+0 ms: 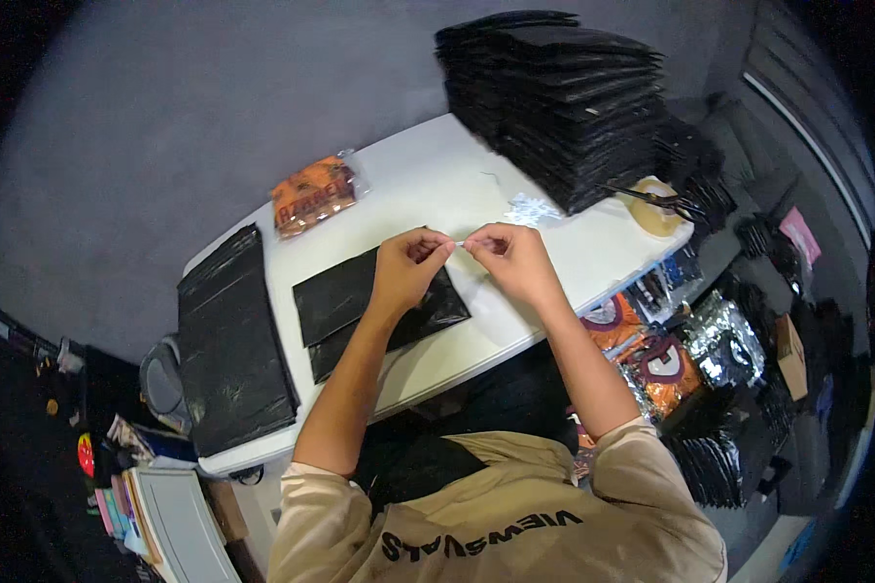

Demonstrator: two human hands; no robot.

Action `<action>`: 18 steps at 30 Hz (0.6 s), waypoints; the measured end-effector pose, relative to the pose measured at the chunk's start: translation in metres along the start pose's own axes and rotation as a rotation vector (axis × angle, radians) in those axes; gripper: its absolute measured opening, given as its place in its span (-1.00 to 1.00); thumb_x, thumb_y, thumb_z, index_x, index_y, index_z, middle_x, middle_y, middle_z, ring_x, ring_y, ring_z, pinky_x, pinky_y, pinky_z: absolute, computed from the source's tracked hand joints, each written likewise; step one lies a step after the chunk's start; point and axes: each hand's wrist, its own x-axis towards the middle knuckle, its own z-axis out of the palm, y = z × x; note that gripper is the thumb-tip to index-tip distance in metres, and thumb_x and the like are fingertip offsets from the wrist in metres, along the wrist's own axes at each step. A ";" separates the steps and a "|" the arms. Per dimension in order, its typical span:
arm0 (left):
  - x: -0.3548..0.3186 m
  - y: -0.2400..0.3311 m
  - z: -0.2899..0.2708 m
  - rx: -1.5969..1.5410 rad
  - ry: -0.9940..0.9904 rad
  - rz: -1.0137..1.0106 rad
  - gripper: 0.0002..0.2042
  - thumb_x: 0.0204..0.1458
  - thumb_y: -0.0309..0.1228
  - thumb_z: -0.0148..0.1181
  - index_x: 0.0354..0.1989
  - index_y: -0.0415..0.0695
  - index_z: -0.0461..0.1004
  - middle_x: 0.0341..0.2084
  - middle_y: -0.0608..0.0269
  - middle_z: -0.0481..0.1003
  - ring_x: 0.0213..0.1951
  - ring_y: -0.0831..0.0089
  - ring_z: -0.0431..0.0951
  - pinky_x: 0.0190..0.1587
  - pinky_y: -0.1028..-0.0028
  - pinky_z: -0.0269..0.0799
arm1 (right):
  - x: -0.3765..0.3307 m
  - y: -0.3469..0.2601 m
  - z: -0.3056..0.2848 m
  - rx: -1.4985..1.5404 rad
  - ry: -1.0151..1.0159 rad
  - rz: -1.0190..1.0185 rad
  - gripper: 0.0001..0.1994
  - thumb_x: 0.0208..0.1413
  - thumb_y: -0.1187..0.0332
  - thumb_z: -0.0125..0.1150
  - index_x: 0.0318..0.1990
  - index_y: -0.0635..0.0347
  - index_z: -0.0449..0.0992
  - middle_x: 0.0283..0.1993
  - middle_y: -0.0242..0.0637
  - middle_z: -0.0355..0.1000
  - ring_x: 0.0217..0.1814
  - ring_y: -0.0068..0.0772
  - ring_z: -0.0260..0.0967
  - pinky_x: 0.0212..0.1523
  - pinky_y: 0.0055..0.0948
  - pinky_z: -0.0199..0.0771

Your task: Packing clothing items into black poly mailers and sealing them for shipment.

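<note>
Over the middle of the white table [418, 175], my left hand [405, 267] and my right hand [512, 260] meet with thumbs and forefingers pinched. Between their fingertips is a small white strip [460, 244], mostly covered by the fingers. Below and left of it lies a folded black plastic bag [338, 296], partly hidden by my left hand and forearm. Beyond my right hand sits a small heap of white strips [532, 209]. An orange garment in a clear bag [314, 197] lies further off, to the left.
A tall stack of black plastic bags [554, 107] stands at the back right. Scissors [663, 200] rest across a tape roll [654, 216] at the right edge. A large black bag [233, 340] covers the left end. Bagged orange garments [663, 374] lie below the table's right side.
</note>
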 end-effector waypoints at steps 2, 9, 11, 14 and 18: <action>-0.020 0.005 -0.021 0.024 0.071 -0.008 -0.83 0.22 -0.43 0.45 -0.15 -0.29 0.70 -0.34 0.32 0.67 -0.27 0.61 0.60 -0.16 0.55 0.51 | -0.001 -0.016 0.020 0.024 -0.086 0.030 -0.81 0.21 0.33 0.43 -0.17 0.28 0.76 -0.34 -0.13 0.69 -0.34 -0.43 0.59 -0.20 -0.39 0.59; -0.073 -0.003 -0.100 0.322 0.226 0.046 -0.86 0.19 -0.43 0.46 -0.21 -0.26 0.70 -0.33 0.27 0.68 -0.27 0.57 0.62 -0.13 0.51 0.52 | -0.003 -0.043 0.074 -0.021 -0.233 -0.135 -0.84 0.20 0.40 0.44 -0.14 0.27 0.74 -0.21 -0.20 0.66 -0.17 -0.36 0.58 -0.09 -0.38 0.58; -0.086 -0.017 -0.119 0.340 0.273 0.022 -0.87 0.16 -0.45 0.47 -0.23 -0.25 0.71 -0.34 0.24 0.67 -0.31 0.55 0.60 -0.17 0.49 0.50 | -0.008 -0.044 0.089 -0.079 -0.280 -0.186 -0.80 0.18 0.38 0.44 -0.09 0.26 0.74 -0.12 -0.11 0.66 -0.07 -0.16 0.63 0.02 -0.28 0.62; -0.098 -0.032 -0.132 0.351 0.348 0.015 -0.89 0.14 -0.47 0.47 -0.25 -0.25 0.72 -0.37 0.22 0.64 -0.36 0.51 0.58 -0.22 0.46 0.50 | -0.020 -0.035 0.112 -0.233 -0.309 -0.441 -0.73 0.18 0.37 0.44 0.02 0.21 0.72 0.07 -0.12 0.60 0.20 -0.06 0.51 0.22 -0.19 0.53; -0.098 -0.023 -0.125 0.299 0.378 -0.032 -0.89 0.13 -0.47 0.46 -0.26 -0.25 0.71 -0.38 0.20 0.64 -0.36 0.45 0.61 -0.23 0.43 0.51 | -0.041 -0.025 0.125 -0.356 -0.323 -0.512 -0.69 0.20 0.36 0.43 0.08 0.20 0.70 0.18 -0.11 0.54 0.30 -0.01 0.42 0.34 -0.08 0.42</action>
